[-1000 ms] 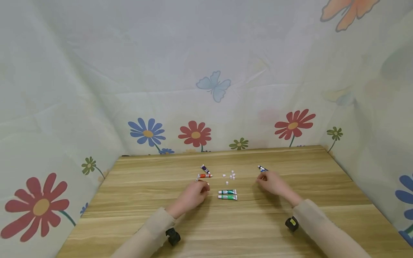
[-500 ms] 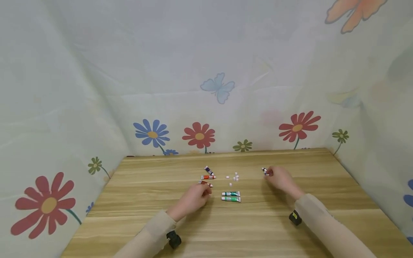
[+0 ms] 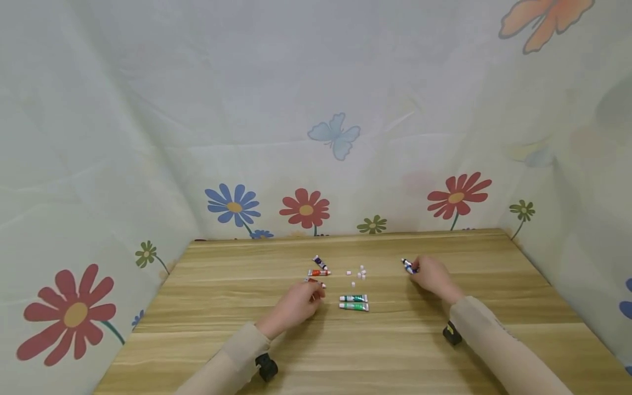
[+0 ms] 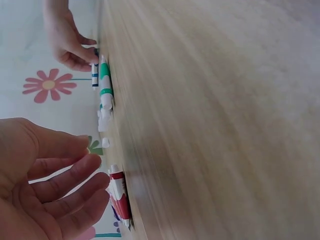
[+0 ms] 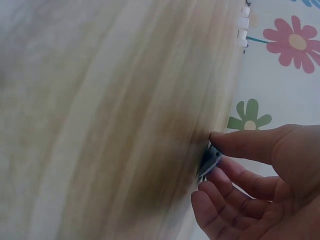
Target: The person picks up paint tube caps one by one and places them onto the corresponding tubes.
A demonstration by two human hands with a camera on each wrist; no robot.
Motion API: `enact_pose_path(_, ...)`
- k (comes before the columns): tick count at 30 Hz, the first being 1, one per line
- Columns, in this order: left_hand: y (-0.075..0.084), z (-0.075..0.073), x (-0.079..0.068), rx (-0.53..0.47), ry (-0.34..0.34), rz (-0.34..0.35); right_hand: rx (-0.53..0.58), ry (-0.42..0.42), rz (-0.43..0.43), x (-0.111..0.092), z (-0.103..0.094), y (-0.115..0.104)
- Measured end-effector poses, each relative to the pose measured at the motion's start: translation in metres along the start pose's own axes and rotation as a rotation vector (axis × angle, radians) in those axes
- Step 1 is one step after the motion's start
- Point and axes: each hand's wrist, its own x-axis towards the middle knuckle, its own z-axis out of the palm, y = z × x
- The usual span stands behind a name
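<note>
My right hand (image 3: 431, 276) pinches the end of a blue paint tube (image 3: 408, 266) at the right of the table; in the right wrist view, thumb and fingers close round its dark blue end (image 5: 210, 160). A second blue tube seems to lie against it, partly hidden. The left hand (image 3: 295, 302) hovers with loosely bent fingers and holds nothing. Just beyond its fingertips lies a brownish-red paint tube (image 3: 316, 282), partly covered by that hand. An orange-red tube (image 3: 319, 272) and a dark purple tube (image 3: 320, 262) lie behind it.
Two green paint tubes, one dark (image 3: 353, 298) and one lighter (image 3: 354, 306), lie side by side between the hands. Several small white caps (image 3: 362, 274) are scattered behind them. A flower-printed curtain (image 3: 266, 164) rises along the back edge of the wooden table (image 3: 375, 351).
My right hand has moved onto the blue tube and now grips it, shifting it slightly. The left hand has drawn back a little, showing more of the brownish-red tube. The head view shifted.
</note>
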Motion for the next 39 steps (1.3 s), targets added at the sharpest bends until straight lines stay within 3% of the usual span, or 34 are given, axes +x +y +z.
enact_pose_path(12, 0.007, -0.005, 0.031, 0.004, -0.002, -0.029, 0.083, -0.043, 0.033, 0.0, 0.0, 0.007)
enact_pose_path(23, 0.015, -0.006, 0.064, -0.006, -0.011, -0.038, 0.065, -0.071, 0.023, -0.009, -0.007, 0.007)
enact_pose_path(28, 0.018, 0.0, 0.074, 0.011, -0.043, 0.009, 0.078, -0.071, 0.018, -0.012, -0.008, 0.008)
enact_pose_path(39, 0.025, 0.016, 0.091, 0.037, -0.147, 0.029, 0.113, -0.093, 0.05, -0.009, -0.007, 0.011)
